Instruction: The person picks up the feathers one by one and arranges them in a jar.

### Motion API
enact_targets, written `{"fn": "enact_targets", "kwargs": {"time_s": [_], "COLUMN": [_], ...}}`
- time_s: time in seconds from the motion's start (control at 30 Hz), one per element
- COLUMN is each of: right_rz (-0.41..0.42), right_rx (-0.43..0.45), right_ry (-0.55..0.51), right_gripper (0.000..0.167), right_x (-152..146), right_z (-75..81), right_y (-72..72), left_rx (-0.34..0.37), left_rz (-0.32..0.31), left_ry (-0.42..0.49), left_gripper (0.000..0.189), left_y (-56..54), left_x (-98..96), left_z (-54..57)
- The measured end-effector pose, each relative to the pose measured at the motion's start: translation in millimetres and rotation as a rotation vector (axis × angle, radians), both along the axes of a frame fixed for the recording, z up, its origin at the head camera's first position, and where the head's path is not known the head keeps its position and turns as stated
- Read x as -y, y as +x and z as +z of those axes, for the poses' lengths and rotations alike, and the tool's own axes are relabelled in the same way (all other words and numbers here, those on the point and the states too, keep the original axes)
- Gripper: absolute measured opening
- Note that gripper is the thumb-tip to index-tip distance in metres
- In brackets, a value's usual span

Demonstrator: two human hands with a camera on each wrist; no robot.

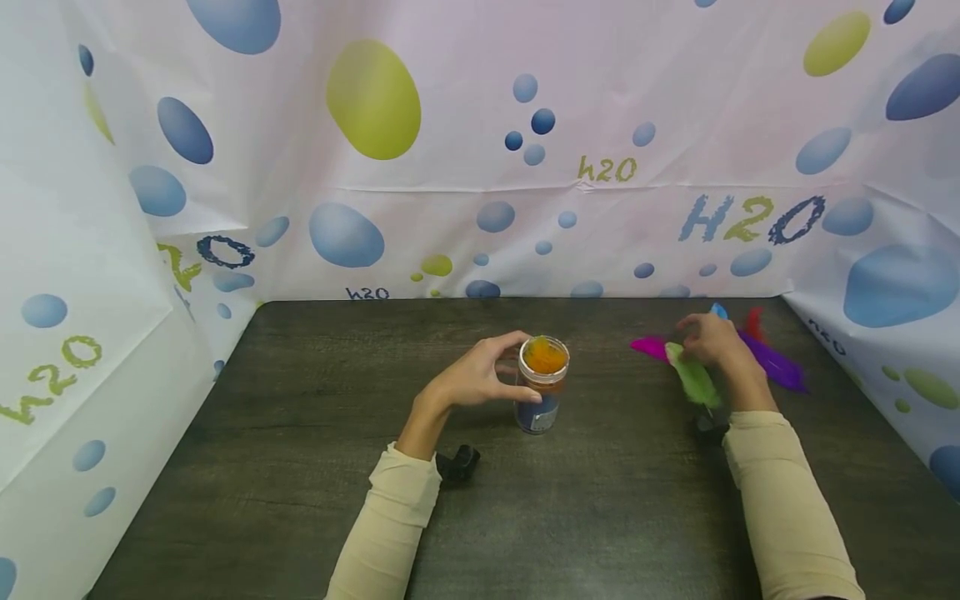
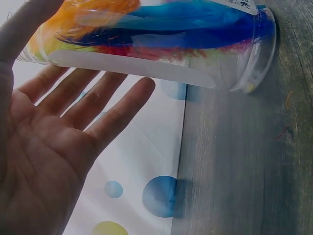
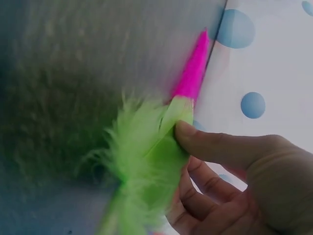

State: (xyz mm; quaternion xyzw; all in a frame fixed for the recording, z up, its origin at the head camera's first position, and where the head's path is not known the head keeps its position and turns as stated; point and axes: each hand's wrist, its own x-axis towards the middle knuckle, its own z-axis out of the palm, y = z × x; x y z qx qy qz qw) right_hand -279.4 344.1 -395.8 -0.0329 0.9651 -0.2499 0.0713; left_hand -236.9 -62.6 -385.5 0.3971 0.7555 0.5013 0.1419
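Note:
My left hand (image 1: 468, 377) holds a clear jar (image 1: 537, 410) upright on the table, thumb on the near side and fingers around the far side. Orange feather fluff (image 1: 545, 357) fills the jar's open mouth. Through its wall the left wrist view shows blue feathers (image 2: 195, 39) and some red and orange ones. Over at the right, my right hand (image 1: 716, 343) pinches a light green feather (image 3: 164, 166) between thumb and fingers. A pink feather (image 1: 648, 347) lies beside that hand, along with a purple feather (image 1: 777, 365), a red feather (image 1: 755, 325) and a blue feather (image 1: 718, 310), partly hidden.
The dark wooden table (image 1: 315, 500) reaches back to a white sheet (image 1: 450, 192) printed with blue and green spots, which also rises along both sides. Black wrist gear (image 1: 459, 463) sits under the left wrist.

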Motion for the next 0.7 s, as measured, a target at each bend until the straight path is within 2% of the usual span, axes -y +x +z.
{"fn": "enact_targets", "kwargs": {"time_s": [0.3, 0.57, 0.7], "right_rz": [-0.052, -0.103, -0.136], "right_rx": [-0.054, -0.138, -0.189], "right_ry": [-0.067, -0.085, -0.116], "right_gripper": [0.051, 0.049, 0.047], "right_x": [4, 11, 14], "right_z": [-1.6, 9.0, 14.3], "right_y": [10.9, 21.5, 21.7], "left_rx": [0.013, 0.013, 0.008], "left_rz": [0.016, 0.009, 0.000], "left_ry": [-0.016, -0.006, 0.010], "left_gripper": [0.060, 0.060, 0.061], "left_y": [-0.3, 0.0, -0.9], "left_x": [-1.5, -2.6, -2.9], "left_z": [-1.6, -1.6, -1.2]}}
